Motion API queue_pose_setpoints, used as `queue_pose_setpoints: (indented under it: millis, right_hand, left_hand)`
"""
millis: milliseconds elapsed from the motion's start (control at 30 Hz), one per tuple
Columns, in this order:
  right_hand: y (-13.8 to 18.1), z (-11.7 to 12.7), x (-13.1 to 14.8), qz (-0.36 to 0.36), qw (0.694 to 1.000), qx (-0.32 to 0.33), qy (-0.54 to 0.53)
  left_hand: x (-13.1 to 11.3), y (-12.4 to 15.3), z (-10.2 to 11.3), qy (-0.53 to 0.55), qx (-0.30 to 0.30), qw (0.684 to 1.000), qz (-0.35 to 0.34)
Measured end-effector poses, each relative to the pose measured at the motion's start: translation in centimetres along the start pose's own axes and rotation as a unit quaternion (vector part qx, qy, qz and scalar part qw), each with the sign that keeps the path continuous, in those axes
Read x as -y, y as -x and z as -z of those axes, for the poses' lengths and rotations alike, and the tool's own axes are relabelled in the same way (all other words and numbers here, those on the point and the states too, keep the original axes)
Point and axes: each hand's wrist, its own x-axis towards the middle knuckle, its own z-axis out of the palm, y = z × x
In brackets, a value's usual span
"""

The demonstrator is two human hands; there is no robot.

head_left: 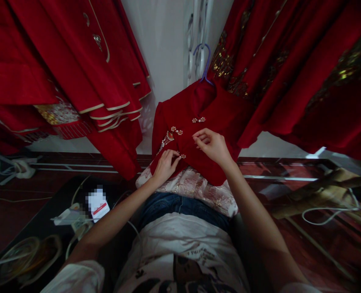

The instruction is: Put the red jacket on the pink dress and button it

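A red jacket (195, 142) hangs on a purple hanger (205, 67) in front of me, its lower part over a pale patterned cloth (195, 185) on my lap. Flower-shaped beaded fasteners (198, 120) run down its front, and a beaded tassel ornament (168, 138) lies at the left. My left hand (165, 166) pinches the jacket's front beside the lowest beaded fastener (182, 156). Just above the fabric, to the right, my right hand (212, 145) has thumb and fingertips pressed together; anything between them is too small to make out.
Red garments (107, 81) hang at the left, and more with gold trim (278, 73) hang at the right. A black surface at lower left bears a lit phone (97, 203), a power strip (66, 215) with cables, and a clear plastic bowl (16, 260). Bamboo-like poles (314, 195) lie at right.
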Motion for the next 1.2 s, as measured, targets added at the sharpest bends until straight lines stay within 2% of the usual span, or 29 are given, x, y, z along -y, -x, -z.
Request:
queue_pose_setpoints:
  millis: [100,200,300,400,500,600,800,1033,1100,1200]
  right_hand:
    - [-0.1,0.0,-0.2,0.001,1.0,0.003,0.003]
    - [-0.1,0.1,-0.2,0.001,1.0,0.003,0.005]
    - [-0.2,0.4,-0.2,0.0,1.0,-0.001,0.002]
    - [-0.2,0.8,-0.2,0.0,1.0,-0.005,-0.007]
    - [-0.2,1.1,-0.3,0.003,1.0,-0.007,-0.009]
    - [-0.3,1.3,-0.4,0.007,1.0,-0.009,-0.007]
    - [-0.3,1.3,-0.5,0.008,1.0,-0.007,-0.008]
    - [-0.2,1.5,-0.3,0.004,1.0,-0.001,-0.007]
    - [-0.2,1.5,-0.3,0.003,1.0,-0.003,-0.009]
    - [-0.2,1.5,-0.4,0.002,1.0,-0.004,-0.009]
  left_hand:
    - [-0.1,0.2,-0.3,0.039,-0.004,0.999,0.018]
    - [-0.4,-0.4,-0.2,0.031,-0.009,0.999,0.022]
    - [-0.4,-2.4,0.5,-0.032,-0.039,0.999,0.009]
    - [0.1,-5.5,1.4,-0.113,-0.063,0.991,-0.021]
    - [0.9,-8.5,2.4,-0.18,-0.032,0.982,-0.055]
    - [1.5,-10.6,3.2,-0.204,0.009,0.975,-0.087]
    - [2.7,-13.0,4.6,-0.17,0.109,0.963,-0.176]
    - [3.4,-15.1,5.3,-0.084,0.178,0.964,-0.18]
    - [2.7,-15.6,5.0,-0.07,0.163,0.969,-0.173]
    - [0.8,-16.2,3.8,-0.057,0.092,0.983,-0.148]
